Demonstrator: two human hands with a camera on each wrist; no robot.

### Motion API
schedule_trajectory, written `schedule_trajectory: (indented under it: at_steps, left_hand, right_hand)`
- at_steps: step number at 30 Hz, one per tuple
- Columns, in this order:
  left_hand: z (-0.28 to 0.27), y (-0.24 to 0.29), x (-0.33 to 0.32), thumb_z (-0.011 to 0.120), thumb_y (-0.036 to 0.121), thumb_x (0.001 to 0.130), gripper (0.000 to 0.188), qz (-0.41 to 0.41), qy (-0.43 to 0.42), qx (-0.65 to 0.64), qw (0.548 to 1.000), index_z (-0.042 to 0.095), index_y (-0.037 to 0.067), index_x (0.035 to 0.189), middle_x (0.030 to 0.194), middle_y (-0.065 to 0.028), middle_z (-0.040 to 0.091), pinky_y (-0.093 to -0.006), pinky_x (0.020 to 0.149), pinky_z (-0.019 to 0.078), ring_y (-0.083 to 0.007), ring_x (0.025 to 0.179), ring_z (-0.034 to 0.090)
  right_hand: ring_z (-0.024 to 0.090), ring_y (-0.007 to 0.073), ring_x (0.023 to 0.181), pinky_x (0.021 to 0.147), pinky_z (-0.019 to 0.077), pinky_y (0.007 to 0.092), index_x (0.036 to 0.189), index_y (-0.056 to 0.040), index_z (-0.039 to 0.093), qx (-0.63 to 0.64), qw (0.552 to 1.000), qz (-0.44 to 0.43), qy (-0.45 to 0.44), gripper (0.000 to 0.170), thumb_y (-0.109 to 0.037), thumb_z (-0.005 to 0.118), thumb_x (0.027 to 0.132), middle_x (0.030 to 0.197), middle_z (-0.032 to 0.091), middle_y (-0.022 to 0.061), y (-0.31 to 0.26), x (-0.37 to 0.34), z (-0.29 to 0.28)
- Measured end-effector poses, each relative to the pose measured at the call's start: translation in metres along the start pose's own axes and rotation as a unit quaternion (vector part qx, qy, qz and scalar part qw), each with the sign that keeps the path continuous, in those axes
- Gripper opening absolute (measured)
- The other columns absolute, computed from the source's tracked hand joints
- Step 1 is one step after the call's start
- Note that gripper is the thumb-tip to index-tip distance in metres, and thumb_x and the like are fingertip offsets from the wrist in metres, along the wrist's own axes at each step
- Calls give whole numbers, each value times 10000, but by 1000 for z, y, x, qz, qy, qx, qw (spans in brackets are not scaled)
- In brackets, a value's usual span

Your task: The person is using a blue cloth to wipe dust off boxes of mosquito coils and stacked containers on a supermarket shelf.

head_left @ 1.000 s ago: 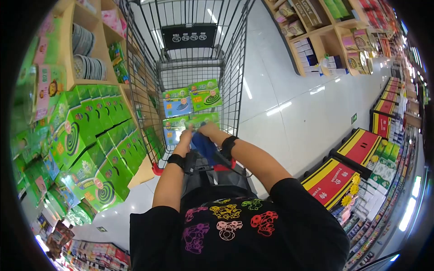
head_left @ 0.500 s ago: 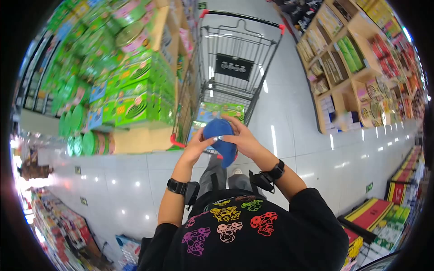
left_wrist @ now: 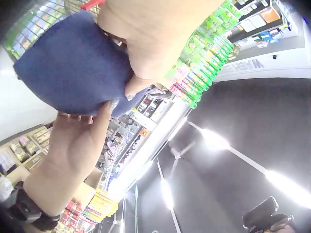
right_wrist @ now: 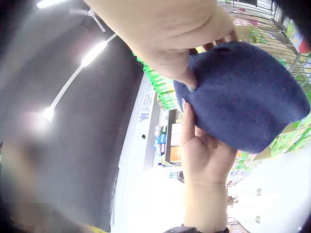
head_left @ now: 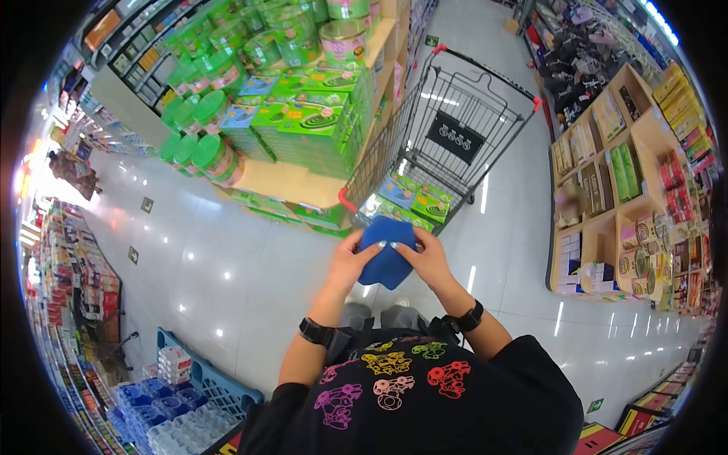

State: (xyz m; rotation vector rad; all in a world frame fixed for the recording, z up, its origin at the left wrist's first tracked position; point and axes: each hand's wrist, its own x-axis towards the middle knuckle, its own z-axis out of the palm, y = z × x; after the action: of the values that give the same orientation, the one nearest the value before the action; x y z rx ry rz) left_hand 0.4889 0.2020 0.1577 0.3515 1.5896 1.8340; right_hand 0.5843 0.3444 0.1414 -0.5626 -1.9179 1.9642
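A blue fabric piece (head_left: 387, 265) is held in front of the body by both hands in the head view. The left hand (head_left: 349, 262) grips its left side and the right hand (head_left: 427, 260) its right side, thumbs on top and close together, fingers curled beneath. In the left wrist view the dark blue fabric (left_wrist: 77, 65) spreads between the hands, with thumb tips near its edge. The right wrist view shows the fabric (right_wrist: 243, 97) bulging and pinched at its edge by both thumbs. What the fabric piece is, I cannot tell.
A shopping cart (head_left: 455, 136) holding green and blue boxes (head_left: 431, 203) stands just ahead. Stacked green boxes (head_left: 307, 125) and tubs fill a wooden stand at left. Wooden shelves (head_left: 607, 182) line the right; a blue pallet (head_left: 227, 388) with packs sits at lower left.
The blue fabric has come up out of the cart area toward the body and is now spread flatter between both hands. The view has turned, so cart and shelves appear farther right.
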Motion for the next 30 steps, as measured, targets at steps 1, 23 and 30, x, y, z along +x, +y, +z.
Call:
schedule_trajectory:
  at_steps: [1, 23, 30]
  left_hand:
    - [-7, -4, 2, 666, 109, 764, 292, -2, -22, 32, 999, 577, -6, 1018, 917, -61, 605, -246, 732, 463, -114, 812, 571]
    - [-243, -10, -52, 600, 315, 805, 588, 11, -137, -361, 922, 354, 72, 1281, 1299, -94, 411, -447, 1036, 276, -252, 1205, 389]
    - [-240, -6, -31, 561, 322, 793, 596, -30, -142, -438, 887, 366, 12, 1263, 1284, -138, 427, -401, 1036, 285, -266, 1192, 407]
  right_hand:
    - [587, 189, 882, 785, 464, 291, 1046, -3, 573, -58, 998, -4, 11, 365, -79, 689, 709, 989, 580, 90, -10, -2, -3]
    - [590, 225, 668, 602, 440, 294, 822, -14, 545, -331, 890, -314, 8, 205, -101, 676, 691, 756, 591, 121, -22, -21, 262]
    - [496, 108, 723, 653, 428, 244, 964, -37, 514, -41, 996, 17, -83, 330, -161, 698, 720, 818, 552, 27, 0, 11, 256]
